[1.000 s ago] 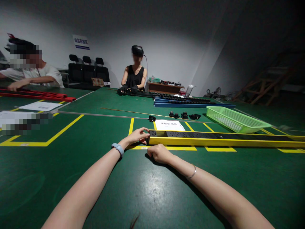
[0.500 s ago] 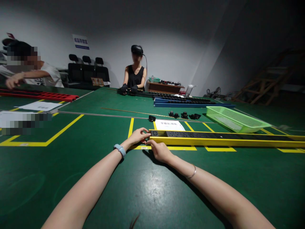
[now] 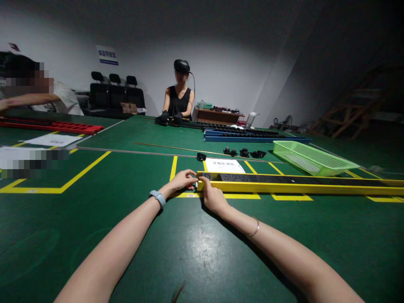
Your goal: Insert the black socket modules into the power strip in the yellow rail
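Note:
A long yellow rail point(image 3: 293, 186) with a black strip of sockets on top lies across the green table point(image 3: 189, 248), running off to the right. My left hand point(image 3: 181, 180) pinches at the rail's left end, fingers closed on the end piece. My right hand point(image 3: 213, 197) rests against the near side of that same end, thumb up on the top edge. A white paper label point(image 3: 224, 166) lies just behind the rail. Small black modules point(image 3: 243, 152) sit farther back.
A green plastic basket point(image 3: 311, 157) stands at the right. A blue rail point(image 3: 252, 135) and a black rail lie before a seated person with a headset point(image 3: 178, 97). Another person point(image 3: 34, 94) works at red rails point(image 3: 53, 125) on the left. Yellow tape lines mark the table.
My right hand has moved forward from the table to the rail's left end and now touches it. My left hand has stayed at the end. The person at the left drew an arm back.

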A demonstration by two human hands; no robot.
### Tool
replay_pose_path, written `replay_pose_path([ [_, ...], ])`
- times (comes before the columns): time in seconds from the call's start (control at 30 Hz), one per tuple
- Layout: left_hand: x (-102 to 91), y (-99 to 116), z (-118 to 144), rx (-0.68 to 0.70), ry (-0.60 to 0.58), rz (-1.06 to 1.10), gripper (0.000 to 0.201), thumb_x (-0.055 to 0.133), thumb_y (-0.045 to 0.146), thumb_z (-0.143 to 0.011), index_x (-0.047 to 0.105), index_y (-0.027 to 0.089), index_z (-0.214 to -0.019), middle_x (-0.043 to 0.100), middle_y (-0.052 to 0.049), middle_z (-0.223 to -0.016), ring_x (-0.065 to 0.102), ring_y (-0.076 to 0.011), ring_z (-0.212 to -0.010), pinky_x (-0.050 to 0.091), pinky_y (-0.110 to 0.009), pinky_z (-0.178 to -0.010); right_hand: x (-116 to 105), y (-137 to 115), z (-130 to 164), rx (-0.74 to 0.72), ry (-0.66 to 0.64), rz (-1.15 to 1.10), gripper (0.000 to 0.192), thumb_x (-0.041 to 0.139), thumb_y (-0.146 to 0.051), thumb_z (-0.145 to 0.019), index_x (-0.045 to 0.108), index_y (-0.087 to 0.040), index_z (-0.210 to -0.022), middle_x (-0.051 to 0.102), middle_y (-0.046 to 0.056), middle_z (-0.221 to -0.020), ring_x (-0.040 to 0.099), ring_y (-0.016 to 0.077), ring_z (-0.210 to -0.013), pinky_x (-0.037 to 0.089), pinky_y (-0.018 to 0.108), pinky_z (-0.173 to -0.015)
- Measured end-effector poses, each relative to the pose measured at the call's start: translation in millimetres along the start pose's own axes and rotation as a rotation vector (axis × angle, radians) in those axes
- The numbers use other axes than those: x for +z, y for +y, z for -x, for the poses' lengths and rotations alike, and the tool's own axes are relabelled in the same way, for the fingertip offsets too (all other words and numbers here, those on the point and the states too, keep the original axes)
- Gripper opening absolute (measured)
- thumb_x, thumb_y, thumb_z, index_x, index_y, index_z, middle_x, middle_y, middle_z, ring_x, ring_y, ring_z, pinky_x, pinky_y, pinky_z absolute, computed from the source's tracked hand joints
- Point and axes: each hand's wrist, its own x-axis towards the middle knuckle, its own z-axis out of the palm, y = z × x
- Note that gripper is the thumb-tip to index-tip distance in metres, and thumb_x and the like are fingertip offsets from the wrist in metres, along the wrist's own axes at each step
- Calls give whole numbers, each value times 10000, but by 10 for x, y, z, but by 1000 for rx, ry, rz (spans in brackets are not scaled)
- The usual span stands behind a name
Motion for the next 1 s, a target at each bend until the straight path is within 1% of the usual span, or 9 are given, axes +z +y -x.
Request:
replay_pose_path([
  [0.23, -8, -22, -9, 6, 1, -21, 355, 675, 286, -777, 544, 112, -1057, 612, 13, -592, 630, -113, -509, 478, -202, -499, -5, -12, -5, 84, 2, -61, 560, 356, -132, -867, 219, -135, -1409, 694, 107, -868, 669, 255, -771, 437, 310, -698],
  [0.4, -10, -18, -4, -2, -5, -19, 350, 671, 282, -781, 539, 113, -1057, 625, 3, -631, 644, -115, -531, 501, -214, -524, -34, -8, -1, 32, -34, -62, 534, 358, -132, -870, 276, -182, -1395, 692, 80, -821, 667, 246, -757, 423, 289, -679],
  [0.5, -12, -19, -5, -2, -10, -18, 347, 669, 285, -783, 539, 114, -1056, 625, 2, -630, 646, -117, -533, 500, -210, -520, -44, -10, 1, 30, -38, -57, 521, 373, -138, -867, 302, -187, -1381, 694, 81, -824, 667, 244, -760, 419, 283, -676],
  [0.67, -9, -5, 7, -5, 0, -16, 343, 675, 268, -777, 542, 112, -1052, 627, -1, -625, 640, -113, -528, 499, -209, -515, -25, -15, -5, 60, -10, -107, 519, 374, -143, -869, 289, -159, -1381, 695, 97, -853, 667, 251, -786, 430, 297, -699],
  [0.83, -10, 4, 14, -7, 4, -28, 333, 669, 251, -779, 542, 112, -1055, 628, -3, -642, 640, -110, -534, 514, -217, -526, 2, -32, -5, 139, 57, -176, 519, 339, -161, -900, 235, -104, -1406, 693, 132, -886, 666, 253, -803, 444, 317, -732],
  [1.0, -5, 24, 17, -20, 1, -21, 318, 660, 223, -783, 538, 110, -1053, 620, 3, -642, 632, -103, -520, 498, -202, -509, 14, -45, -10, 202, 101, -238, 503, 341, -160, -899, 275, -86, -1392, 685, 144, -872, 661, 249, -802, 453, 318, -742],
])
